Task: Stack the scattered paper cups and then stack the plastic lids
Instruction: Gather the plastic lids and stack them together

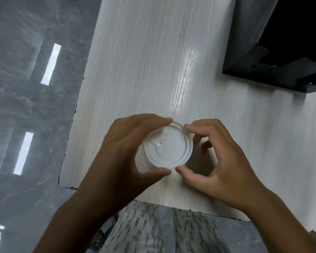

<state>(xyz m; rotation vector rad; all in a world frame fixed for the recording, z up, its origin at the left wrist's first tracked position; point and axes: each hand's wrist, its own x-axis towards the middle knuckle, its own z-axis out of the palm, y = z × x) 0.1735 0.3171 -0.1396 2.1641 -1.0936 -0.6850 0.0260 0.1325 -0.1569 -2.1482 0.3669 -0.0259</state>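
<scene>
Both hands hold one white plastic lid (168, 144) above the tabletop (153, 61), near its near edge and closer to its left edge than its right. The left hand (124, 152) curls round the lid's left side: its fingers reach over the far rim, with a fingertip touching the top of the rim, and its thumb presses the near rim from below. The right hand (219, 161) pinches the lid's right side, its index finger on the far rim and its thumb on the near rim; its other fingers are curled behind the lid's right edge. The fingertips of the two hands nearly meet at the far rim and again at the near rim.

The lid faces up toward the camera, showing raised concentric rings and a small tab or sip opening left of centre. Motion blur makes it impossible to tell whether it is a single lid or several nested together.

The tabletop is pale with a wood grain. A black object (288, 52) sits at its far right corner. Beyond the left edge lies a glossy grey floor (26, 106).
</scene>
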